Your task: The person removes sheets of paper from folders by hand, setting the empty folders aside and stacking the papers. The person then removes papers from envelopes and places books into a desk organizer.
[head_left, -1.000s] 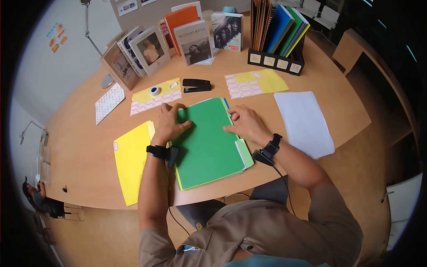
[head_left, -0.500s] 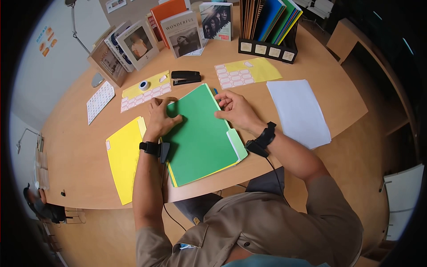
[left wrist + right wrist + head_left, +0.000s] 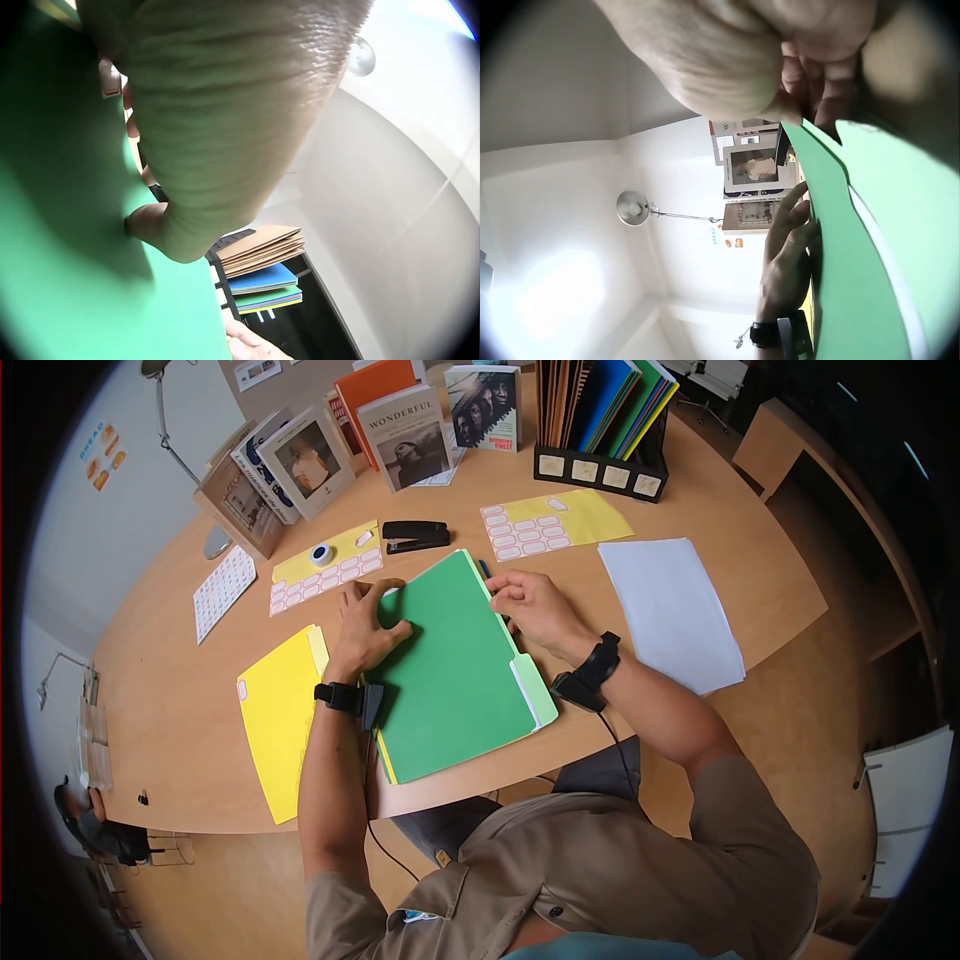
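Touching smooth, tabbed green folder (image 3: 452, 672)

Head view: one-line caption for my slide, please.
Left hand and right hand at opposite edges of a green folder, with a black stapler beyond and white paper to the right.

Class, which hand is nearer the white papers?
Right. The right hand is left of the white papers; the left hand farther, at the left edge of the green folder.

Bright; shadow on green folder (image 3: 455, 670); head-view edges warped, dark.
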A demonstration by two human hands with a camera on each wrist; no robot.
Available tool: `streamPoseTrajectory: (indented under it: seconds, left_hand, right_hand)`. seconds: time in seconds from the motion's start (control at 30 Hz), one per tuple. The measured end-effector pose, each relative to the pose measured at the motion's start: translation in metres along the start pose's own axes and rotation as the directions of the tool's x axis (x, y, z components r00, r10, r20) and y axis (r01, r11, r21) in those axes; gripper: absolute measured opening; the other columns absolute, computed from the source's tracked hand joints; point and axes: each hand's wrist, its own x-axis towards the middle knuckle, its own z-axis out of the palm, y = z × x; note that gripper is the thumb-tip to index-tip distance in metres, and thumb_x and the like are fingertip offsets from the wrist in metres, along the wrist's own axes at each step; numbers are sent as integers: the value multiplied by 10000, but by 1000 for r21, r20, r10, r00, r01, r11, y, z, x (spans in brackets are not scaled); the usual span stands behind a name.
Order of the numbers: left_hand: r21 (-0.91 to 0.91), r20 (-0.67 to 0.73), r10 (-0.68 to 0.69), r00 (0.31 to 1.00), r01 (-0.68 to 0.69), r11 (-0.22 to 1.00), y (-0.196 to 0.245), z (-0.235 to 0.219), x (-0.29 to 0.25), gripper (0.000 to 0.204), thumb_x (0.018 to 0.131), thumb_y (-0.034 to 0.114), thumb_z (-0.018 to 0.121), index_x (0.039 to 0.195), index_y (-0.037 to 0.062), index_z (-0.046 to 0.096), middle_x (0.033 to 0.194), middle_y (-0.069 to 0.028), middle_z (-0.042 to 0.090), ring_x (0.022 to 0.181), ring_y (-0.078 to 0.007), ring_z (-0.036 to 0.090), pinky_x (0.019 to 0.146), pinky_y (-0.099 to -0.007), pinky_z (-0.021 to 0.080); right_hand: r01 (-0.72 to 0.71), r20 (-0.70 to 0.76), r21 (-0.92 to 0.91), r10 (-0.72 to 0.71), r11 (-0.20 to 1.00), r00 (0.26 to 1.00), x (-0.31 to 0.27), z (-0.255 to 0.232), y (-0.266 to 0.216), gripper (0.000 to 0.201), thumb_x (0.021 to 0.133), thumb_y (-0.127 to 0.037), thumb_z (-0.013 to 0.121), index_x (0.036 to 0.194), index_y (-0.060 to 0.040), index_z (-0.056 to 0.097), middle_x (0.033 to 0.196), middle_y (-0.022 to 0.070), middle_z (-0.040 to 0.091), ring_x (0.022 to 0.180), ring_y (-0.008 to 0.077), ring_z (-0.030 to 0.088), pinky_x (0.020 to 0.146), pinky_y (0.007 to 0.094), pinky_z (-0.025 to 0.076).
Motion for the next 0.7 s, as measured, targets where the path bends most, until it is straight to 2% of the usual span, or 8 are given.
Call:
streamPoseTrajectory:
  seconds: [0.17,0.27,0.33,0.37,0.43,0.53,0.63,0.7]
  left_hand:
    - [-55,-26,26,999,-28,998,-6,4,2,583,759,230,785,1315,113,654,1247,-185,491,1215,-385,477,1144,-504,405]
    - [-108,-68,44,997,-51,993,-7,5,4,476,783,180,761,1227,62,637,1218,-172,511,1232,-381,483,1114,-484,427]
    - [-178,-56,11,998,-21,984,-5,3,5,364,814,114,725,1155,39,621,1209,-160,535,1229,-357,514,1015,-441,488]
    - [-179,-56,10,998,-20,984,-2,2,5,364,814,114,725,1155,39,621,1209,-160,535,1229,-357,514,1015,-441,488]
    - [-212,-42,0,999,-9,977,2,1,4,312,840,22,686,1139,47,600,1204,-108,551,1222,-282,544,1006,-369,495]
    - [-247,-62,13,998,-28,969,4,3,6,295,856,2,665,1139,41,590,1158,-71,574,1155,-229,557,1011,-346,482]
    - [-305,-35,-36,999,23,952,8,-1,7,278,863,-28,639,1129,27,579,1132,-54,596,1090,-200,565,1017,-340,471]
    - [-328,-64,-10,998,-12,945,2,1,8,280,859,-40,630,1129,21,582,1129,-52,607,1074,-199,573,1014,-343,476]
  right_hand:
    - [-29,5,89,29,996,1000,5,0,10,207,1031,-37,609,1214,46,660,1004,70,759,880,112,710,730,283,581]
    - [43,-11,119,-42,992,999,7,3,12,207,1020,-19,609,1213,39,656,987,58,749,861,104,695,727,267,562]
    - [5,-45,80,-1,997,999,1,5,5,227,1003,5,610,1225,28,649,960,47,729,849,96,675,730,263,547]
    - [4,-45,80,0,997,999,2,5,9,227,1003,5,610,1225,28,649,960,47,729,849,96,675,730,263,547]
    - [138,-81,-21,-139,990,987,5,4,18,244,993,18,602,1233,14,644,936,41,710,819,92,664,717,255,538]
    - [157,-106,-57,-163,986,981,8,4,24,257,989,21,599,1243,5,639,915,37,698,789,94,662,704,265,546]
    - [162,-124,-33,-165,986,979,9,3,26,228,1002,-2,616,1225,14,664,948,52,723,791,100,677,710,270,561]
    - [126,-125,-48,-132,991,983,8,4,25,222,1011,-13,622,1221,24,680,979,68,737,815,105,690,728,272,570]
